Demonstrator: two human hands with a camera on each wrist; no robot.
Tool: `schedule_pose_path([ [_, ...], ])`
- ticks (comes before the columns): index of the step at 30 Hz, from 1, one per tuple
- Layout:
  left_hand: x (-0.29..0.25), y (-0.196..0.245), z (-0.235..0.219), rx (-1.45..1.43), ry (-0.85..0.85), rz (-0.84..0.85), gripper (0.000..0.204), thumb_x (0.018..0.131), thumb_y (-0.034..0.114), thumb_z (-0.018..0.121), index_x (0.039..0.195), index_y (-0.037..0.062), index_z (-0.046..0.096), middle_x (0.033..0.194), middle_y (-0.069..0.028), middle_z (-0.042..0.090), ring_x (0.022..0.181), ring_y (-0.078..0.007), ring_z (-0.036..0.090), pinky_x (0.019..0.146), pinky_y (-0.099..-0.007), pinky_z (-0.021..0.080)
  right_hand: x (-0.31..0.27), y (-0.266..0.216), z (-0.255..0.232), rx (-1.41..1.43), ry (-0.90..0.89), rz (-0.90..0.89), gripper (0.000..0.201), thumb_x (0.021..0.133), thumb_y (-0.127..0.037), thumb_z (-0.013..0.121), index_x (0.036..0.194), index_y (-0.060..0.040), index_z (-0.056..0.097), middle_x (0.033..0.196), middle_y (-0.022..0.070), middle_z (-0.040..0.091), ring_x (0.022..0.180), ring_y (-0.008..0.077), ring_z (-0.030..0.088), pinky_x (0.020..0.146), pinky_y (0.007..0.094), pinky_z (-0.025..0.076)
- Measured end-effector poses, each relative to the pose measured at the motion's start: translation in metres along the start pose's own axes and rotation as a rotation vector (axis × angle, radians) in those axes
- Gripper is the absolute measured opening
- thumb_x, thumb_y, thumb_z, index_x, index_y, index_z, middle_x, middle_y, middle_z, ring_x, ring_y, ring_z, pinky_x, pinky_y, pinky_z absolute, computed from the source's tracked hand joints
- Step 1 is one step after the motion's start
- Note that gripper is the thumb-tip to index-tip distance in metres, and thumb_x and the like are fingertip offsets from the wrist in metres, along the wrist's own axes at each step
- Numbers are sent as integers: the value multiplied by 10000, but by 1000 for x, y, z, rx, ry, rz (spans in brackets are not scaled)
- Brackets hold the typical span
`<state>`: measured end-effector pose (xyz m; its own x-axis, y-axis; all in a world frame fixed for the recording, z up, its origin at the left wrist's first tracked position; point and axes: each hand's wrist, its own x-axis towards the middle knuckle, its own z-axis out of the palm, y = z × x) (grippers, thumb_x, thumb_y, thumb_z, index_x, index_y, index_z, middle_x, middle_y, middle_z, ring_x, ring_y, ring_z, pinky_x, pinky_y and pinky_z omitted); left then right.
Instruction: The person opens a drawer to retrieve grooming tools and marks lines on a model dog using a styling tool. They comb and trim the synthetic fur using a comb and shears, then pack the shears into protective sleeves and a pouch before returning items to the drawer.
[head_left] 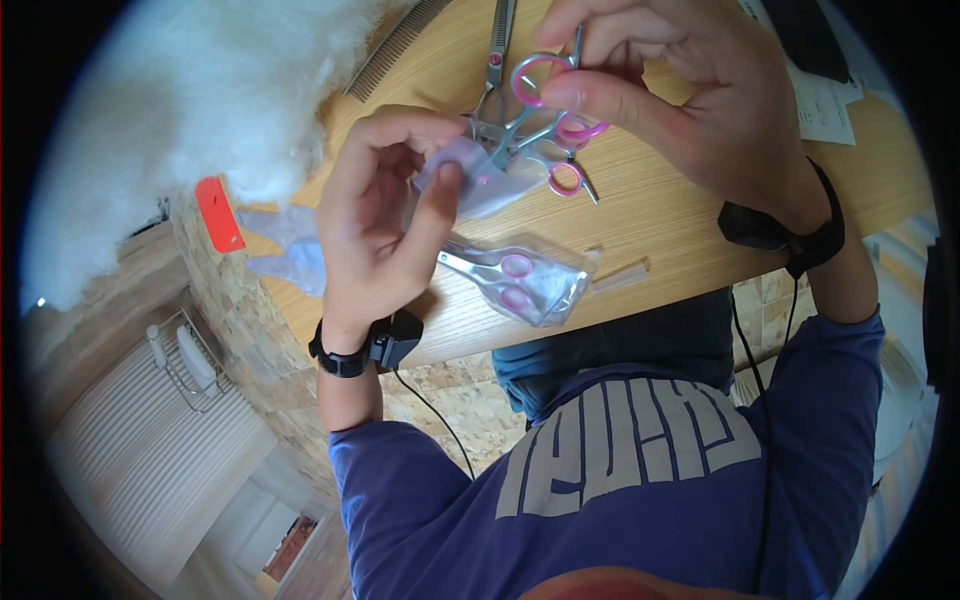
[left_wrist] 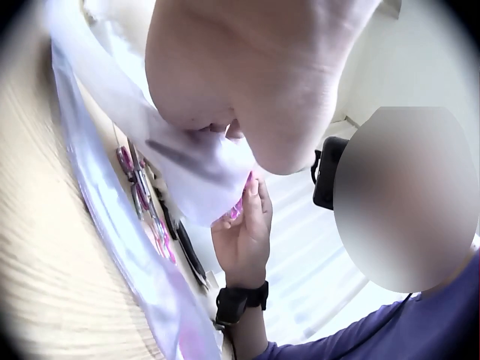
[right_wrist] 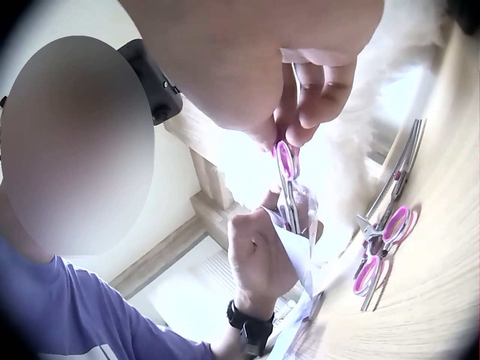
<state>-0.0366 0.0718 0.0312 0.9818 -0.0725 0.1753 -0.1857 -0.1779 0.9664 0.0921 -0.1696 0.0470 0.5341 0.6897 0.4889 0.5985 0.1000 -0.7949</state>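
My left hand (head_left: pixel 375 215) pinches a clear plastic pouch (head_left: pixel 505 190) between thumb and fingers. Thumb and fingertips of my right hand (head_left: pixel 690 110) hold a pair of scissors (right_wrist: pixel 287 169) by the pink-lined finger rings. Its blades point down toward the left hand and overlap the pouch in the head view. Beneath the hands, thinning scissors (head_left: pixel 497 60) lie on the wooden table (head_left: pixel 690 235), with another pink ring handle (head_left: pixel 565 180) beside them. Nearer the front edge, a second pouch (head_left: pixel 545 300) contains silver scissors (head_left: pixel 475 264) with pink rings.
A dark comb (head_left: pixel 395 50) lies at the far edge by a heap of white fluffy material (head_left: pixel 200 100). Left on the table are a red card (head_left: pixel 218 215) and crumpled bluish plastic (head_left: pixel 285 240). A clear strip (head_left: pixel 620 280) lies near the front; papers (head_left: pixel 825 115) sit at right.
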Motion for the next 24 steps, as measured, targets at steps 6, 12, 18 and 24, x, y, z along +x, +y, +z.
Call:
schedule_pose_path([
  [6,2,-3,1,124,57,91,172,904,-107,702,1067,-56,683,1053,-130,690,928,-170,647,832,-295,516,6,18,11,-2,169,-286,195,902,-51,787,995,-15,619,850,36,695,661,57,620,585,191,461],
  [12,2,1,2,191,124,186,158,868,-104,747,1009,-47,707,953,-127,720,898,-195,665,820,-313,523,-10,9,10,40,-103,86,251,908,10,727,1146,24,651,1028,117,750,887,169,748,726,282,575],
  [18,2,0,5,244,119,287,160,828,-97,776,966,-45,715,939,-135,720,877,-230,680,787,-329,533,0,5,13,-99,-70,-148,167,813,-32,827,833,17,669,899,122,752,709,198,722,650,257,559],
  [24,7,4,10,316,73,454,171,807,-83,791,955,-45,714,911,-141,708,834,-268,693,733,-367,542,-3,2,13,-43,-107,-48,168,793,-55,837,835,10,688,884,104,734,646,194,673,596,288,526],
])
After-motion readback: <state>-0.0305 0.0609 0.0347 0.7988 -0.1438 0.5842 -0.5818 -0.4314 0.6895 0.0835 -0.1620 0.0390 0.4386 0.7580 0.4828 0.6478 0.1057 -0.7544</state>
